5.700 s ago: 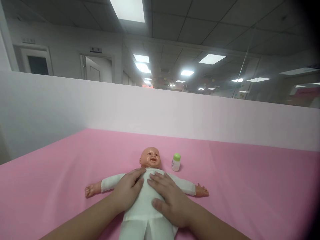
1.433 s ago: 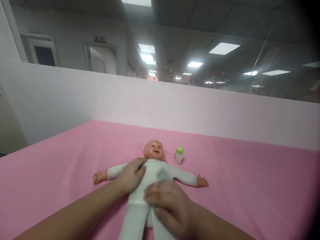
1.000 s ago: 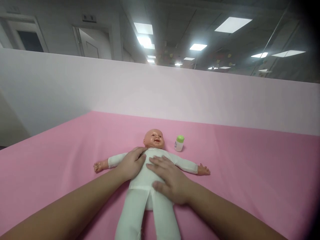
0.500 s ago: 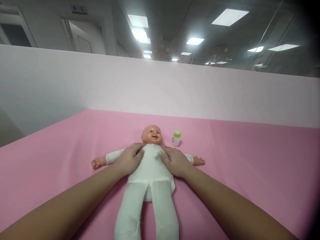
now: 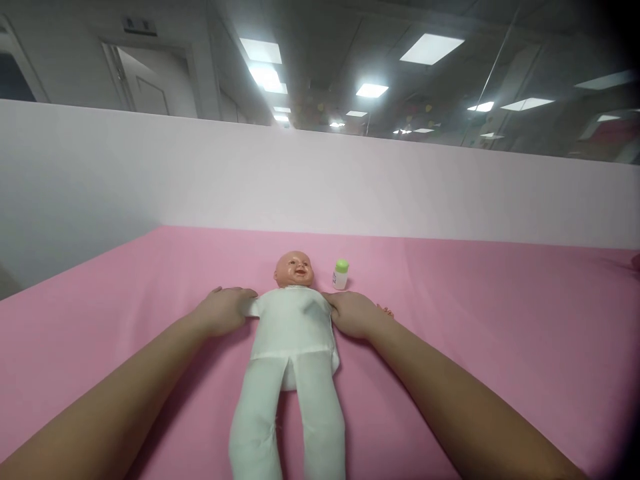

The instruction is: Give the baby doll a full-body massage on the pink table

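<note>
A baby doll (image 5: 294,323) with a bald plastic head and a white cloth body lies face up, its head away from me. My left hand (image 5: 227,311) is wrapped round the doll's arm on the left, near the shoulder, and hides its lower part. Round the upper part of the other arm, close to the shoulder, my right hand (image 5: 351,313) is closed; only the doll's small fingers show beyond my wrist. A small bottle (image 5: 341,275) with a green cap stands upright to the right of the doll's head.
The doll lies on a pink padded surface (image 5: 475,320). A white wall (image 5: 350,180) runs along its back and left. Behind it are a door (image 5: 155,83), glass and ceiling lights.
My left hand has slid outward from the doll's chest and shoulder onto its arm. My right hand has moved off the chest edge onto the other arm. The view has shifted slightly.
</note>
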Action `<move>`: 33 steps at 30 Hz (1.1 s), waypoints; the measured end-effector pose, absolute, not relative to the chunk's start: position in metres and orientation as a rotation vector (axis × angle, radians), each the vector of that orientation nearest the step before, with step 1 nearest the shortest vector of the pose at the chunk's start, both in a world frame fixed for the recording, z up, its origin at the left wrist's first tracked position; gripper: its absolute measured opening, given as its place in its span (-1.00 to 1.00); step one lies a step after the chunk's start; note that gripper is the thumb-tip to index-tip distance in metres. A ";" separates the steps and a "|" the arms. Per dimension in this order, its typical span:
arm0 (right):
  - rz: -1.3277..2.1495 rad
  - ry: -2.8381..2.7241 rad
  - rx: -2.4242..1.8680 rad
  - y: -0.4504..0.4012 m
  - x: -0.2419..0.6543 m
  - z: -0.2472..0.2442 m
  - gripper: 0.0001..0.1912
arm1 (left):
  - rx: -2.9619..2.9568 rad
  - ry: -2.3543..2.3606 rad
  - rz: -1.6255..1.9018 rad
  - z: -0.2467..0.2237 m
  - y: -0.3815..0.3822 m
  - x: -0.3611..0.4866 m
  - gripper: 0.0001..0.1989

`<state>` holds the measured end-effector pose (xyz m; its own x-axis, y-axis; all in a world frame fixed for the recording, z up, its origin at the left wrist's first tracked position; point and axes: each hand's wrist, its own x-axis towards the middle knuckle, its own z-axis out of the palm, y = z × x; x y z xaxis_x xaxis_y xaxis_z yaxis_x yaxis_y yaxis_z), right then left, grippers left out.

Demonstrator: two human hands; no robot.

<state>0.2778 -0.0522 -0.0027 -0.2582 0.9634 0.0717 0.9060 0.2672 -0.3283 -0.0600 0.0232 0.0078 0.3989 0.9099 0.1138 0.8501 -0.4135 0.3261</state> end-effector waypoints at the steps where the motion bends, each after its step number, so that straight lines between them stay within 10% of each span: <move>1: 0.319 -2.313 -1.736 -0.053 0.282 -0.002 -0.59 | 2.446 1.605 0.348 0.008 0.027 -0.064 -0.60; 7: 0.163 -2.310 -2.213 -0.052 0.299 0.002 -0.62 | 2.391 1.851 0.292 0.003 0.045 -0.083 -0.66; 18: 0.118 -1.994 -2.510 -0.032 0.339 0.006 -0.55 | 1.857 1.881 0.998 -0.015 0.060 -0.102 -0.16; 33: 1.003 -1.213 -1.715 -0.012 0.391 -0.026 -0.43 | 1.366 1.599 1.300 -0.015 0.067 -0.095 -0.55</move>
<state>0.3913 -0.0120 -0.0264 0.2290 0.9608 -0.1565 0.3347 -0.2287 -0.9142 -0.0949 0.0673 -0.0155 -0.2394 0.9638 0.1170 0.3113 -0.0379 0.9495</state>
